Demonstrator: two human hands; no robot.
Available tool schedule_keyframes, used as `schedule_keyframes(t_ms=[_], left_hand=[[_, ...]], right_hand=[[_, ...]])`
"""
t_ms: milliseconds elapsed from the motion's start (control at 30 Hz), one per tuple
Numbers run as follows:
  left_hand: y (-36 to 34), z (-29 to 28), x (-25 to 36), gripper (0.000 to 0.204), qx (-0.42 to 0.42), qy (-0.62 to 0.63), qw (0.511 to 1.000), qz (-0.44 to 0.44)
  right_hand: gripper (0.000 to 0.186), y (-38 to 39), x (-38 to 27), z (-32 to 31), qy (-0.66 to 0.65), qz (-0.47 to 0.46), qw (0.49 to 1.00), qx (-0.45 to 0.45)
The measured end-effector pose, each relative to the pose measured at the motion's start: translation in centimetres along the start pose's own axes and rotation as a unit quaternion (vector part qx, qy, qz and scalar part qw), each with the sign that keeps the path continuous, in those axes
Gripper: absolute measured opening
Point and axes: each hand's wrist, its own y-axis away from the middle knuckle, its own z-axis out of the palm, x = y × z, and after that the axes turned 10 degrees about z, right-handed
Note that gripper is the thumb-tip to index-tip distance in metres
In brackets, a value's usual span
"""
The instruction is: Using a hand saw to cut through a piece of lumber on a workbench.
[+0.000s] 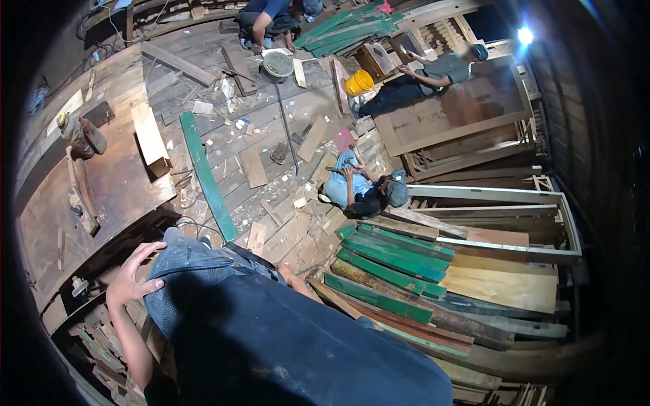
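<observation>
At the lower left of the head view, the trousers point(191, 269) are touched by the left hand point(135, 274), whose fingers and thumb are spread apart along the edge of the cloth. Nothing is seen to be clamped in it. Only a little of the right hand point(290, 275) is shown beyond the dark shirt point(325, 345); whether its fingers are apart or together cannot be told. The trousers are placed just beside the tabletop point(125, 186), and a broad shadow is cast across the shirt.

On the tabletop, a pale block point(150, 139) is laid near the right edge, and a bottle point(93, 137) with a yellowish top is stood near a dark beam point(40, 155). The plank floor point(237, 142) is littered with offcuts and chips. A green board point(206, 177) is laid across it near the trousers, and a grey bucket point(277, 65) is set farther off, with a dark rod point(287, 128) stretched below it.

To the right, green planks point(399, 252) are laid side by side among bare ones, and a pale frame point(570, 223) is rested near them. A thin tool is held by a crouching co-worker point(359, 186) in a cap. Farther away, a yellow bucket point(357, 82) is placed near the legs of a second co-worker point(443, 71), and a third co-worker point(271, 20) is seen bent low at the top edge. The far corner is lit by a lamp point(525, 35).
</observation>
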Motion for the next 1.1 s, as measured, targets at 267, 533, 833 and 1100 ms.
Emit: schedule_keyframes(t_ms=[267, 533, 833, 1100], left_hand=[[-1.2, -0.2, 0.8, 0.076, 0.052, 0.037, 0.998, -0.009], [-3.4, -0.5, 1.5, 0.067, 0.100, 0.053, 0.994, -0.013], [-3.7, -1.3, 1.0, 0.054, 0.118, 0.042, 0.992, -0.004], [-5.4, -2.9, 0.4, 0.038, 0.119, 0.071, 0.990, -0.007]], right_hand=[[0.053, -0.8, 2.1, 1.1, -0.046, 0.033, 0.998, -0.004], [0.053, 0.2, 1.0, 0.4, -0.075, 0.063, 0.995, -0.029], [0.061, 0.1, -0.6, 0.5, -0.044, 0.060, 0.997, -0.022], [0.052, -1.2, -0.6, 0.5, -0.038, 0.044, 0.998, 0.001]])
